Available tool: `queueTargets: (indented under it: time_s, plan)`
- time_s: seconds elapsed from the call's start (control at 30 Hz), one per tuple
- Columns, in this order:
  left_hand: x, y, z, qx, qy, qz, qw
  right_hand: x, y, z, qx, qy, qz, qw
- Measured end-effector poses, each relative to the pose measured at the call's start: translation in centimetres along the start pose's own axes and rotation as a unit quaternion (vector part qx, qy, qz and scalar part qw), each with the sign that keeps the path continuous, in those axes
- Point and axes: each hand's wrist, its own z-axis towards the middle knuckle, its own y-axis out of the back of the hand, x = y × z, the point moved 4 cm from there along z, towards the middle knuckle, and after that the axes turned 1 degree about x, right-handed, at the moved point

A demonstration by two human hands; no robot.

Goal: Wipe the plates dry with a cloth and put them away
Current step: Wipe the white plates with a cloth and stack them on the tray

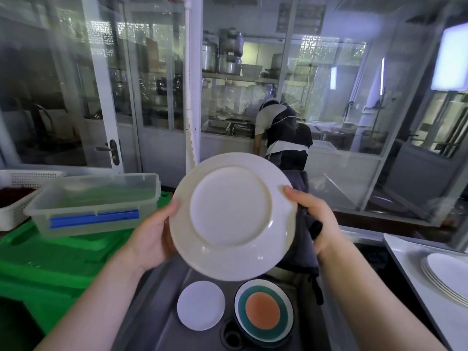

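Glass partitions (157, 84) across the far wall, metal pots on shelves behind them; person in apron (283, 130) bent forward beyond the glass, back to camera.

Green counter (45, 262) at left, bearing a clear plastic tub (93, 203) with a blue latch on its near side; white perforated basket (17, 196) just beside the tub, further left, something dark red inside.

Steel sink (162, 312) low in the middle, drain near the bottom edge; white shelf (405, 257) at right, carrying a stack of white plates (448, 277) near its right end.

Large white plate (233, 215) held up over the sink at the centre of view, tilted nearly upright, underside with its foot ring towards the camera; left rim clamped in the left hand (152, 239), thumb tip on the rim's near face, palm and remaining fingers hidden behind; opposite rim pinched by the right hand (314, 219), thumb on the near face, fingers behind.

Dark grey cloth (301, 239) bunched under the right hand, pressed between those fingers and the plate's far side, loose end draped down towards the sink.

Bowl (263, 314) with teal ring and orange centre lying in the sink, right of the drain; small white plate (200, 305) flat in the sink just beside it on the left, apart from the held plate above.
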Motion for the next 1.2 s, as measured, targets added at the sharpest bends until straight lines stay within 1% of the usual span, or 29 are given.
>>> queueTargets:
  time_s: [0.07, 0.13, 0.23, 0.3, 0.33, 0.37, 0.4, 0.43, 0.47, 0.5, 0.53, 0.57, 0.63, 0.7, 0.83, 0.93, 0.97, 1.03, 1.13, 1.2]
  plan:
    - [-1.0, -0.9, 0.2, 0.017, -0.025, 0.046, 0.998, 0.3, 0.1, 0.0, -0.011, -0.008, -0.001, 1.0]
    - [-1.8, -1.5, 0.1, 0.03, -0.067, 0.062, 0.995, 0.6, 0.5, 0.4, -0.052, 0.02, 0.002, 0.998]
    - [-2.2, -2.3, 0.0, 0.014, -0.121, 0.064, 0.991, 1.6, 1.8, 1.2, -0.121, 0.112, 0.03, 0.986]
    - [-2.1, -2.9, -0.2, -0.006, -0.154, 0.057, 0.986, 2.4, 2.0, 1.3, -0.124, 0.194, 0.011, 0.973]
    - [-2.1, -3.4, -0.3, -0.013, -0.172, 0.052, 0.984, 2.9, 1.9, 1.2, -0.11, 0.243, -0.028, 0.963]
    - [-2.1, -3.9, -0.4, -0.015, -0.19, 0.049, 0.981, 3.4, 1.6, 1.0, -0.093, 0.3, -0.1, 0.944]
    - [-2.2, -4.4, -0.5, -0.018, -0.208, 0.05, 0.977, 3.8, 1.1, 0.6, -0.074, 0.356, -0.198, 0.911]
    - [-2.3, -4.9, -0.5, -0.022, -0.228, 0.057, 0.972, 3.8, 0.4, 0.3, -0.058, 0.399, -0.302, 0.864]
    - [-2.4, -5.4, -0.5, -0.028, -0.249, 0.066, 0.966, 3.5, -0.1, 0.2, -0.052, 0.427, -0.39, 0.814]
    - [-2.4, -5.7, -0.5, -0.038, -0.272, 0.074, 0.959, 2.8, -0.4, 0.1, -0.053, 0.442, -0.447, 0.776]
    - [-2.3, -6.1, -0.5, -0.051, -0.292, 0.082, 0.952, 2.0, -0.7, -0.1, -0.058, 0.447, -0.473, 0.757]
    - [-2.2, -6.3, -0.4, -0.071, -0.31, 0.092, 0.944, 1.1, -0.9, -0.4, -0.058, 0.446, -0.479, 0.754]
    - [-1.6, -6.8, -0.3, -0.111, -0.337, 0.113, 0.928, -0.6, -1.5, -1.1, -0.032, 0.427, -0.46, 0.778]
    - [-0.7, -7.2, 0.0, -0.136, -0.352, 0.141, 0.915, -1.5, -2.4, -1.6, -0.002, 0.407, -0.442, 0.799]
    - [0.8, -7.5, 0.3, -0.143, -0.367, 0.161, 0.905, -2.2, -4.5, -2.5, 0.044, 0.381, -0.412, 0.826]
    - [1.4, -7.5, 0.3, -0.145, -0.367, 0.175, 0.902, -2.3, -4.8, -2.6, 0.065, 0.381, -0.408, 0.827]
    - [1.6, -7.3, 0.3, -0.158, -0.36, 0.184, 0.901, -2.3, -4.4, -2.4, 0.061, 0.376, -0.408, 0.83]
    - [1.7, -6.8, 0.1, -0.183, -0.34, 0.189, 0.903, -2.1, -2.9, -1.5, 0.028, 0.354, -0.413, 0.838]
    - [1.7, -6.4, -0.2, -0.172, -0.332, 0.204, 0.905, -1.4, -0.9, -0.1, -0.033, 0.31, -0.433, 0.846]
    - [1.8, -6.3, -0.3, -0.161, -0.328, 0.215, 0.906, -1.3, -0.5, 0.5, -0.057, 0.294, -0.44, 0.846]
